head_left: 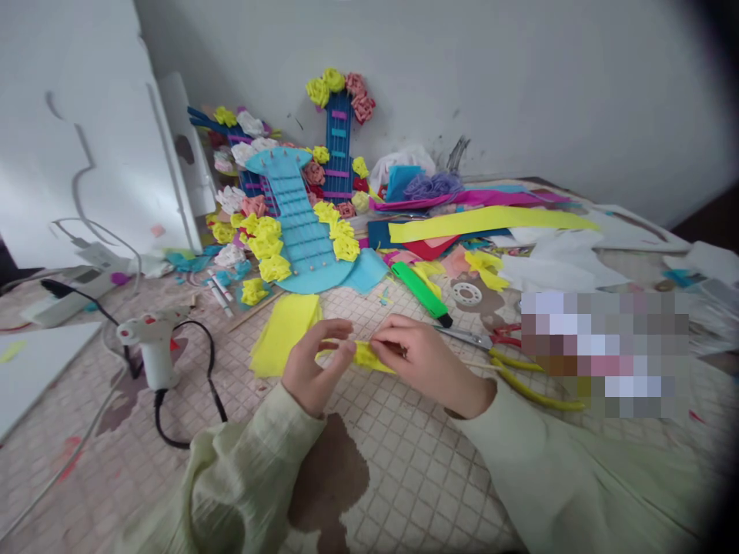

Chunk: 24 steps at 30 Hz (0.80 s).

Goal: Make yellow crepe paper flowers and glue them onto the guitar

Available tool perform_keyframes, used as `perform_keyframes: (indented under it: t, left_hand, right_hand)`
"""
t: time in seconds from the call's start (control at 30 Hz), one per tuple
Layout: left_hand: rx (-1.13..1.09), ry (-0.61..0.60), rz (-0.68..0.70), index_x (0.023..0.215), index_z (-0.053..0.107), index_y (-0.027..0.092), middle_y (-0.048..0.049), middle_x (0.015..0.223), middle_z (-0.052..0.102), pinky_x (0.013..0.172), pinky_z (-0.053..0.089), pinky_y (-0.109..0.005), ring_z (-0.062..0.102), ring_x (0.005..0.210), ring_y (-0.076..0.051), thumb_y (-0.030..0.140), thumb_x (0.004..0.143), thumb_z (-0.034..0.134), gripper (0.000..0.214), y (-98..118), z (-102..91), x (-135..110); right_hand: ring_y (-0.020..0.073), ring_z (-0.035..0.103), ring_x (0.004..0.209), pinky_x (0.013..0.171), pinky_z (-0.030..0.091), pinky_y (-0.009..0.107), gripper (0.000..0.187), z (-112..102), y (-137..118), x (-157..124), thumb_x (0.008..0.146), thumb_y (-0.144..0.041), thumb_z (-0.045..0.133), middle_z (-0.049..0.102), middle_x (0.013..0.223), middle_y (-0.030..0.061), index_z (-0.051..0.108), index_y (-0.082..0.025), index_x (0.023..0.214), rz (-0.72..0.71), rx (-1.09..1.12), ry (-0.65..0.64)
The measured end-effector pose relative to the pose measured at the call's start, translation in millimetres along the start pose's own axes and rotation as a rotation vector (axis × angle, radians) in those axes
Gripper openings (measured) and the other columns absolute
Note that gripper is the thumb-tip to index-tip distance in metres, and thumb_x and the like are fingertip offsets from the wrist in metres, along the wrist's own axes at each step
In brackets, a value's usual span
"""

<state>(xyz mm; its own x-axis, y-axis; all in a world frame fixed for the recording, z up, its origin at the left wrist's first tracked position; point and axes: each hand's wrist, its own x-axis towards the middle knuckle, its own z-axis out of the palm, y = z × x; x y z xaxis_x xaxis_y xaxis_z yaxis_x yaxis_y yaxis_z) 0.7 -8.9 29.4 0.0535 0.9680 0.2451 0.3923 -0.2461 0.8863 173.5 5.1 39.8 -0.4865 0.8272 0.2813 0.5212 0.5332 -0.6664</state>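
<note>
My left hand (316, 363) and my right hand (424, 360) meet low in the middle of the head view, both pinching a small rolled piece of yellow foam (367, 355) between thumbs and fingers. Just behind the left hand lies a flat yellow foam sheet (284, 329) on the checked tablecloth. A thin stick seems to run through the roll under my right fingers, though I cannot tell for sure.
A white glue gun (151, 348) with a black cord stands at the left. Scissors (490, 337) and yellow-handled pliers (523, 377) lie right of my hands, a green marker (421, 292) behind them. Blue foam guitars (300, 223) with paper roses lean on the wall beside coloured foam strips (485, 221).
</note>
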Motion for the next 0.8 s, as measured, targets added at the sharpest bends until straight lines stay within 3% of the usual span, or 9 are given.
perform_keyframes:
  t: [0.2,0.27,0.4,0.47,0.57,0.7,0.8]
  left_hand:
    - [0.229,0.232,0.172,0.076,0.062,0.020,-0.0006,0.074,0.063,0.069,0.046,-0.025,0.058,0.074,-0.013,0.025,0.082,0.045,0.019,17.8,-43.3,-26.3]
    - [0.318,0.313,0.154,0.072,0.064,0.021,0.0007,0.071,0.065,0.067,0.047,-0.025,0.059,0.068,-0.013,0.025,0.079,0.050,0.016,18.5,-59.4,-42.4]
    - [0.415,0.607,0.117,0.065,0.064,0.021,0.0016,0.069,0.065,0.065,0.050,-0.028,0.060,0.064,-0.015,0.026,0.068,0.063,0.006,7.6,-94.5,-67.4]
    - [0.458,0.737,0.041,0.068,0.064,0.019,0.0015,0.068,0.064,0.062,0.050,-0.028,0.060,0.064,-0.015,0.027,0.063,0.068,0.009,0.3,-112.8,-73.2]
    - [0.494,0.885,-0.121,0.070,0.063,0.017,0.0020,0.065,0.062,0.055,0.048,-0.024,0.058,0.061,-0.014,0.035,0.067,0.062,0.018,-8.0,-136.2,-74.8]
    - [0.699,0.927,-0.251,0.063,0.060,0.017,0.0041,0.053,0.051,0.047,0.035,-0.019,0.048,0.053,-0.011,0.034,0.074,0.048,0.023,-19.8,-159.2,-67.7]
    - [0.793,0.820,-0.289,0.077,0.058,0.015,0.0024,0.065,0.052,0.050,0.037,-0.020,0.050,0.059,-0.012,0.031,0.075,0.043,0.022,-35.7,-173.6,-55.1]
  right_hand:
    - [0.0112,0.052,0.068,0.060,0.039,0.025,0.018,-4.4,4.1,1.0,0.082,-0.016,0.047,0.056,0.073,0.0017,0.062,-0.016,0.073,0.011,0.031,0.039]
    - [0.0115,0.053,0.068,0.060,0.039,0.025,0.018,-4.7,5.5,1.2,0.082,-0.016,0.047,0.057,0.074,0.0020,0.062,-0.016,0.073,0.013,0.042,0.049]
    - [0.0115,0.053,0.067,0.058,0.039,0.025,0.017,-3.9,7.9,2.1,0.081,-0.017,0.048,0.057,0.074,0.0020,0.062,-0.017,0.072,0.019,0.054,0.064]
    - [0.0114,0.053,0.066,0.058,0.040,0.025,0.017,-3.2,8.4,2.3,0.081,-0.018,0.048,0.057,0.074,0.0019,0.062,-0.017,0.071,0.020,0.055,0.069]
    - [0.0117,0.053,0.068,0.059,0.040,0.025,0.017,-2.5,8.2,2.1,0.080,-0.017,0.048,0.057,0.074,0.0019,0.062,-0.017,0.071,0.020,0.054,0.073]
    - [0.0115,0.053,0.066,0.057,0.040,0.025,0.017,-2.2,8.5,1.6,0.080,-0.016,0.048,0.057,0.074,0.0019,0.063,-0.017,0.071,0.028,0.044,0.069]
    - [0.0114,0.053,0.065,0.056,0.040,0.025,0.017,-2.1,9.4,1.9,0.080,-0.016,0.048,0.057,0.074,0.0020,0.063,-0.017,0.071,0.026,0.046,0.070]
